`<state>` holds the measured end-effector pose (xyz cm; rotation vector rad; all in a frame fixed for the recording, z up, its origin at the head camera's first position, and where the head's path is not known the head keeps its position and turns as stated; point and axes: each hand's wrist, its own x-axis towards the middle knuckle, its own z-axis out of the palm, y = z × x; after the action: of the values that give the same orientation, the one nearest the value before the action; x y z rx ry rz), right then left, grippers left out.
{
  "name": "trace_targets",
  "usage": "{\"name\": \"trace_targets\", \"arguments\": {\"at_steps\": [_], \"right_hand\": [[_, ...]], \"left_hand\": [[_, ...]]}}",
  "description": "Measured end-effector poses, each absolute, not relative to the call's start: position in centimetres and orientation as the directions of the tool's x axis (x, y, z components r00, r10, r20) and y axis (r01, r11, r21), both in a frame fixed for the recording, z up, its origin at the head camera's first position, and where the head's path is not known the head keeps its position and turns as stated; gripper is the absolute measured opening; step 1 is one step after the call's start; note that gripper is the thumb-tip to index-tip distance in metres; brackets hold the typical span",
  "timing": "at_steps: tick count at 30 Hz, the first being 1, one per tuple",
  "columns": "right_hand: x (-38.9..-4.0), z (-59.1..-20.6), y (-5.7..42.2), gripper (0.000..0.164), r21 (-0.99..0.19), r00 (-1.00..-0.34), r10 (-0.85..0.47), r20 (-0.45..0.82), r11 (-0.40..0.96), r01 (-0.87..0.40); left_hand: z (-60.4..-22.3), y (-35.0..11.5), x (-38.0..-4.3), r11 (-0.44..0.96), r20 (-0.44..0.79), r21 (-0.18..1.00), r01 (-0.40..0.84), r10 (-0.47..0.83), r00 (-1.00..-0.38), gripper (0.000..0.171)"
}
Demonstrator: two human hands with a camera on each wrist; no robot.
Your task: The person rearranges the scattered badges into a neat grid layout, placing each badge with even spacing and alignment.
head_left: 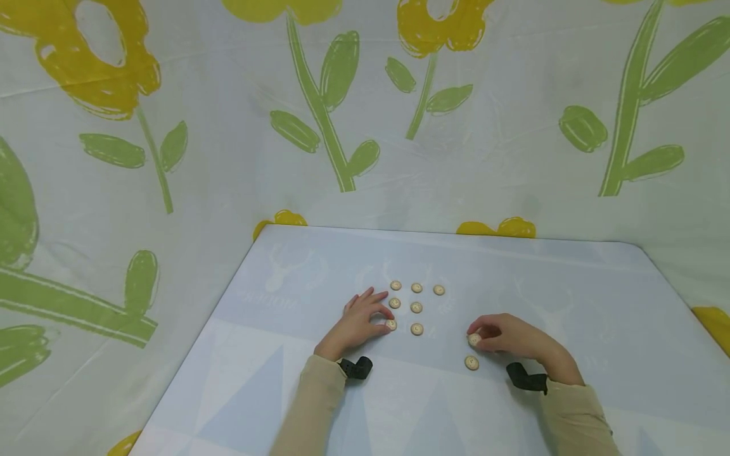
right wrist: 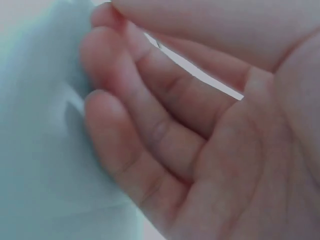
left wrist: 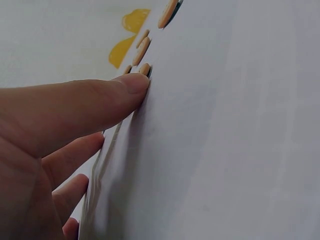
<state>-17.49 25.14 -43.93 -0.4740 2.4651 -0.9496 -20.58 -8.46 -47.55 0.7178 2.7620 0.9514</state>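
Small round tan discs, each with a dark mark on its face, lie on the table. My left hand (head_left: 356, 323) pinches one disc (head_left: 391, 325) between thumb and index finger at the table surface, its other fingers spread. In the left wrist view the thumb (left wrist: 115, 95) covers much of that spot. Further right, my right hand (head_left: 516, 337) pinches another disc (head_left: 474, 340) at thumb and fingertips. A loose disc (head_left: 471, 363) lies just nearer than it. The right wrist view shows curled fingers (right wrist: 150, 125); the disc is hidden there.
Several discs sit in rows beside the left hand, among them a far-row disc (head_left: 417, 287), a middle disc (head_left: 416, 307) and a near disc (head_left: 417, 329). The pale patterned table (head_left: 228, 392) meets a flower-print cloth (head_left: 217, 158) at its far and left edges.
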Motion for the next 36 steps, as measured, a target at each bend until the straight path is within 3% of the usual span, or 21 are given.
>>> {"name": "trace_targets", "arguments": {"at_steps": [19, 36], "right_hand": [[-18.6, -45.3, 23.6, 0.025, -0.748, -0.912, -0.322, -0.254, 0.663, -0.025], [-20.3, -45.7, 21.7, 0.024, -0.737, -0.929, -0.283, -0.24, 0.676, -0.016]], "left_hand": [[-47.7, -8.6, -20.7, 0.695, 0.019, 0.603, 0.391, 0.477, -0.878, 0.015], [-47.2, -8.5, -20.4, 0.669, 0.031, 0.633, 0.39, 0.481, -0.876, 0.015]]}}
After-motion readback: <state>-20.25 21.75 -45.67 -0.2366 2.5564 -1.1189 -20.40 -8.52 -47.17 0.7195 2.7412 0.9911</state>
